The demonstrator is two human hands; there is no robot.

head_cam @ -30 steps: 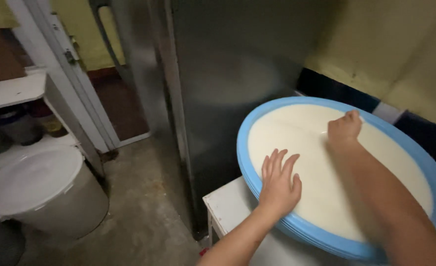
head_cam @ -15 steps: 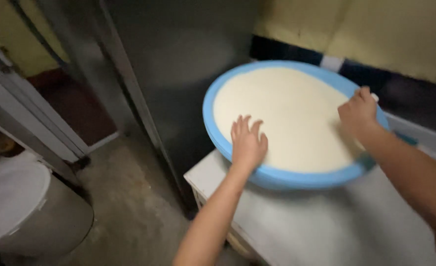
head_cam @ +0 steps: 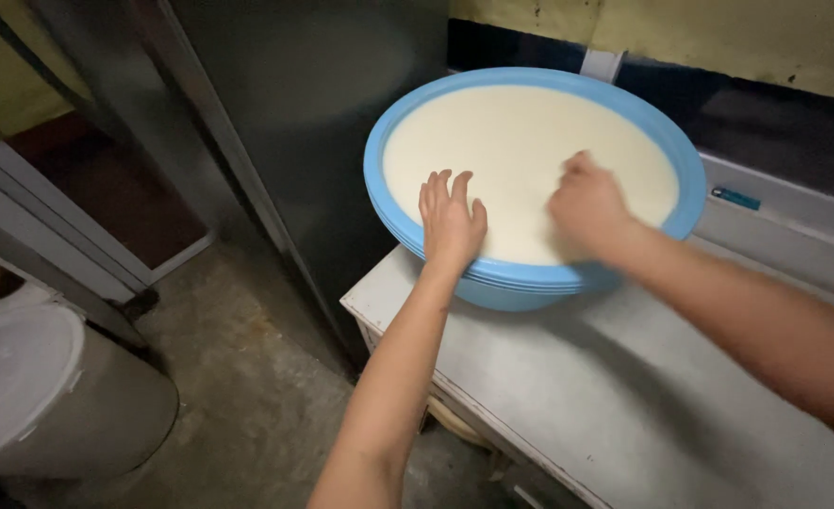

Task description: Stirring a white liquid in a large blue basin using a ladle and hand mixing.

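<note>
A big round blue basin [head_cam: 407, 123] with a flat cream-white top surface stands on the grey counter [head_cam: 615, 396]. My left hand [head_cam: 451, 219] lies flat on that pale surface near the basin's front rim, fingers spread. My right hand [head_cam: 586, 203] hovers over the front right part of the surface, fingers curled and blurred by motion; it holds nothing that I can see.
A tall dark metal cabinet [head_cam: 313, 113] rises just left of the basin. A grey bin with a white lid [head_cam: 30, 396] stands on the concrete floor [head_cam: 247, 396] at lower left. A small blue object [head_cam: 737, 198] lies on the ledge at right.
My right hand has come from the basin's far right rim toward the front of the pale surface. My left hand stays flat near the front rim. The view has shifted left.
</note>
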